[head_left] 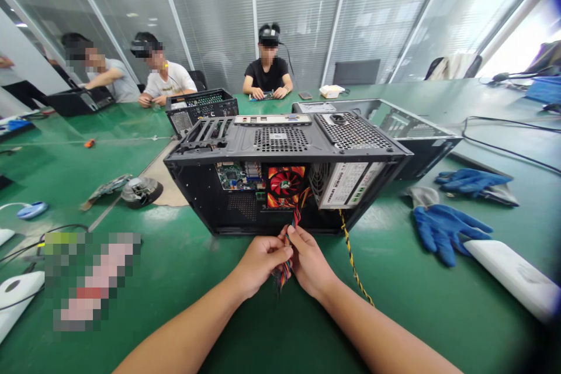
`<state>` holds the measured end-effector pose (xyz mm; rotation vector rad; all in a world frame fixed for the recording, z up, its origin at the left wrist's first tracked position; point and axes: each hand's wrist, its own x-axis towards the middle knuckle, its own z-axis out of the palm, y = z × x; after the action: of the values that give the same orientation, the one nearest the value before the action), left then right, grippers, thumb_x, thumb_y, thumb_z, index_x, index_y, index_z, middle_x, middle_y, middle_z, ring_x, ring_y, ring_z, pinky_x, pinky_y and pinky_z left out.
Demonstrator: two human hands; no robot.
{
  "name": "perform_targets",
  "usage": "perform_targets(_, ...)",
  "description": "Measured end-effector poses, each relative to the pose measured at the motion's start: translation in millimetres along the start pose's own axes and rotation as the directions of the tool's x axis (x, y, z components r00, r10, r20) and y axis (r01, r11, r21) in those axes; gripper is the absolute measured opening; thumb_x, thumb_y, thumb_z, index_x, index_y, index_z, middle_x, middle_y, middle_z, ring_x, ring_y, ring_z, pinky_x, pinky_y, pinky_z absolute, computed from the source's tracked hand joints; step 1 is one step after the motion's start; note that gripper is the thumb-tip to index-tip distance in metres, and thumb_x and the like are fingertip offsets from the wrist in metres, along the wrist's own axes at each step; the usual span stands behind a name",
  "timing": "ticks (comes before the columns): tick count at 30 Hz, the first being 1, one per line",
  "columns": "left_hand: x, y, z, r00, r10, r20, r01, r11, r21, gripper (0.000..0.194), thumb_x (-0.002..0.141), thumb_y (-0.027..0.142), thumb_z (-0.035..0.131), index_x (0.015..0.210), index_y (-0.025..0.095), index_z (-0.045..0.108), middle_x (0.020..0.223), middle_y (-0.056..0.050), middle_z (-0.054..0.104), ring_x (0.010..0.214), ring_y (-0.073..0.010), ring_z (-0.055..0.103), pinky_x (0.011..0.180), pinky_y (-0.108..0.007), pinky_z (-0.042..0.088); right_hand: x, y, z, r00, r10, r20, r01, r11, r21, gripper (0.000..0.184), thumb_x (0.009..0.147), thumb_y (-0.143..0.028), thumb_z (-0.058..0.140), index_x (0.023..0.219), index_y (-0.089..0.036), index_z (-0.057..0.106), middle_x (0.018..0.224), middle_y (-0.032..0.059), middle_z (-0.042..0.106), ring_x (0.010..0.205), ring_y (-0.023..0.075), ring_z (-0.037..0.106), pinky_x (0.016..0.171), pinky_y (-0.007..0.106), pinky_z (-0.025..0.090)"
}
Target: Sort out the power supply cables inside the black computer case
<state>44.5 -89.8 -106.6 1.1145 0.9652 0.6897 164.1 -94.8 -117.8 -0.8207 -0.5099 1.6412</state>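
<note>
A black computer case [245, 155] stands in front of me with its side open toward me. Inside it show a motherboard [232, 176], a red and black fan [286, 184] and a power supply [350, 184]. A bundle of multicoloured cables [298, 214] comes out of the case. My left hand [267, 257] and my right hand [309, 254] are both closed around this bundle, close together just before the case's lower edge. The bundle's loose end hangs below my fingers, blurred. To the right, a yellow and black twisted cable [348, 245] trails from the power supply onto the green table [184, 310].
Blue work gloves [442, 228] and a white device [512, 272] lie at right. Another case [421, 146] stands behind, a smaller black one [201, 105] at back left. A round metal part [141, 191] lies at left. Several people sit across the table, one handling a circuit board [267, 95].
</note>
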Motion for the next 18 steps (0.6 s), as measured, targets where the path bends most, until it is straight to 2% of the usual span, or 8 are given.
perform_targets(2, -0.4, -0.1, 0.9, 0.991, 0.107, -0.079, -0.086, 0.969, 0.231, 0.030, 0.077, 0.042, 0.062, 0.067, 0.014, 0.056, 0.056, 0.001, 0.056, 0.050, -0.0113, 0.052, 0.052, -0.024, 0.039, 0.2, -0.3, 0.0, 1.000, -0.011, -0.003, 0.011, 1.000, 0.003, 0.027, 0.071, -0.042, 0.074, 0.073, -0.018, 0.062, 0.066, -0.0023, 0.056, 0.058, 0.0098, 0.049, 0.056, 0.023, 0.041)
perform_targets(5, -3.1, 2.9, 3.4, 0.954, 0.273, -0.125, -0.163, 0.821, 0.547, 0.023, 0.082, 0.032, 0.056, 0.066, 0.016, 0.058, 0.057, 0.001, 0.058, 0.052, -0.0108, 0.050, 0.054, -0.023, 0.035, 0.0, -1.0, 0.1, 1.000, -0.023, -0.009, 0.023, 1.000, -0.007, 0.027, 0.071, -0.042, 0.074, 0.073, -0.018, 0.062, 0.066, -0.0018, 0.056, 0.060, 0.0111, 0.049, 0.061, 0.025, 0.042)
perform_targets(7, -4.6, 4.6, 4.7, 0.940, 0.317, -0.127, -0.171, 0.758, 0.629, 0.022, 0.082, 0.030, 0.054, 0.066, 0.016, 0.058, 0.057, 0.001, 0.059, 0.052, -0.0109, 0.050, 0.054, -0.023, 0.034, -0.1, -1.2, -0.1, 1.000, -0.026, -0.010, 0.026, 1.000, -0.012, 0.027, 0.071, -0.042, 0.074, 0.074, -0.018, 0.063, 0.065, -0.0018, 0.055, 0.061, 0.0114, 0.049, 0.062, 0.025, 0.042)
perform_targets(8, -4.8, 4.7, 5.1, 0.939, 0.318, -0.128, -0.170, 0.757, 0.631, 0.022, 0.082, 0.030, 0.054, 0.066, 0.016, 0.057, 0.057, 0.001, 0.059, 0.052, -0.0110, 0.050, 0.054, -0.023, 0.034, -0.1, -1.2, -0.3, 1.000, -0.025, -0.011, 0.025, 1.000, -0.012, 0.027, 0.071, -0.042, 0.074, 0.074, -0.018, 0.063, 0.065, -0.0019, 0.055, 0.061, 0.0114, 0.049, 0.062, 0.025, 0.042)
perform_targets(11, -4.1, 2.8, 4.9, 0.965, 0.236, -0.118, -0.154, 0.867, 0.474, 0.024, 0.081, 0.034, 0.056, 0.066, 0.016, 0.055, 0.058, 0.000, 0.058, 0.053, -0.0115, 0.052, 0.054, -0.023, 0.037, 0.3, -0.5, -1.5, 1.000, -0.017, -0.013, 0.017, 1.000, -0.006, 0.029, 0.070, -0.043, 0.074, 0.075, -0.017, 0.064, 0.065, -0.0015, 0.056, 0.060, 0.0114, 0.050, 0.060, 0.025, 0.041)
perform_targets(14, -3.4, 1.6, 3.9, 0.998, 0.058, -0.033, -0.054, 0.991, 0.119, 0.032, 0.076, 0.046, 0.062, 0.068, 0.017, 0.051, 0.059, 0.001, 0.056, 0.049, -0.0114, 0.053, 0.050, -0.023, 0.040, 0.7, -0.4, -3.0, 0.999, 0.001, -0.045, -0.001, 1.000, -0.008, 0.032, 0.071, -0.046, 0.073, 0.081, -0.017, 0.066, 0.068, -0.0005, 0.058, 0.061, 0.0112, 0.052, 0.057, 0.024, 0.041)
perform_targets(16, -3.9, 2.9, 3.4, 0.999, -0.034, 0.022, 0.035, 0.998, -0.050, 0.037, 0.071, 0.050, 0.066, 0.072, 0.016, 0.051, 0.061, 0.001, 0.057, 0.047, -0.0107, 0.053, 0.047, -0.022, 0.040, 0.9, -1.1, -3.8, 0.997, 0.009, -0.070, -0.010, 1.000, -0.009, 0.035, 0.071, -0.048, 0.072, 0.086, -0.017, 0.067, 0.071, -0.0001, 0.059, 0.060, 0.0108, 0.052, 0.053, 0.023, 0.040)
perform_targets(18, -4.5, 4.9, 3.1, 0.995, -0.081, 0.052, 0.087, 0.990, -0.111, 0.038, 0.069, 0.049, 0.069, 0.075, 0.014, 0.054, 0.062, 0.000, 0.058, 0.047, -0.0097, 0.053, 0.046, -0.021, 0.039, 1.4, -2.4, -4.3, 0.998, 0.012, -0.067, -0.012, 1.000, -0.003, 0.037, 0.071, -0.049, 0.072, 0.089, -0.017, 0.067, 0.071, -0.0004, 0.059, 0.056, 0.0100, 0.051, 0.048, 0.022, 0.037)
